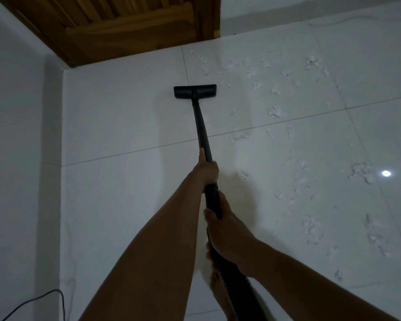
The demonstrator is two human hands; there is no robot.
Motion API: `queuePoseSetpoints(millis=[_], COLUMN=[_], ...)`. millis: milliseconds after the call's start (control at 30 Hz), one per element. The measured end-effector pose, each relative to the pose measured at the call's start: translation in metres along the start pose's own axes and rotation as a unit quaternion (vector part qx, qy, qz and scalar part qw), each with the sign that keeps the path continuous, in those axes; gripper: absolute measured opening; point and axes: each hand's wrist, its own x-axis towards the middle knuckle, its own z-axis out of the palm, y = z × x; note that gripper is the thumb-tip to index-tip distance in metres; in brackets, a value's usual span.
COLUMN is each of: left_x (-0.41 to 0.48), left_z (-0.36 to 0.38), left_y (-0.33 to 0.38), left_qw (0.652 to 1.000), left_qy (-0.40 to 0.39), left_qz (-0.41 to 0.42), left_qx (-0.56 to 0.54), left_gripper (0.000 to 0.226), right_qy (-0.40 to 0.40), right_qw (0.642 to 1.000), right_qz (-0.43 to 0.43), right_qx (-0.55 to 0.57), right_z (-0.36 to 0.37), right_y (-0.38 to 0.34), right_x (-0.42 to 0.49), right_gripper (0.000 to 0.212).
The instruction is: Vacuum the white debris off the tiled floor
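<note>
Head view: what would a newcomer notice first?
A black vacuum floor head sits on the tiled floor at centre; the left hand grips its wand, the right hand the thicker handle behind. White debris litters the tiles to its right, and a wooden door stands at top left.

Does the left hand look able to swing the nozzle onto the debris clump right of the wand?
Probably yes: the left hand grips the wand, and only bare tile lies between the nozzle and the clump, nothing blocking a sideways sweep.
</note>
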Motion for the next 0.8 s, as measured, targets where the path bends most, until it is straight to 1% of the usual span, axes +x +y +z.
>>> queuePoseSetpoints(millis=[100,233,333,533,800], left_x=[0.009,0.018,0.024,0.034,0.05], left_z=[-0.008,-0.012,-0.012,-0.021,-0.032], left_y=[0.011,0.022,0.028,0.046,0.077], left_qw=[1.0,1.0,1.0,1.0,1.0], left_qy=[-0.001,-0.004,-0.004,-0.003,-0.002], left_qz=[-0.001,0.001,-0.002,-0.004,-0.015], left_qx=[-0.004,-0.009,-0.007,0.01,0.018], left_gripper=[0.068,0.068,0.068,0.067,0.067], right_qy=[0.004,-0.001,0.004,-0.003,-0.008], right_qw=[1.0,1.0,0.999,0.999,0.999], right_qz=[-0.004,0.015,0.021,0.008,0.019], right_qx=[-0.015,0.023,0.026,0.034,0.042], right_z=[-0.003,-0.011,-0.015,-0.023,-0.039], right_y=[-0.012,-0.023,-0.029,-0.046,-0.074], right_x=[0.009,0.016,0.021,0.03,0.046], right_gripper=[0.061,0.061,0.061,0.06,0.058])
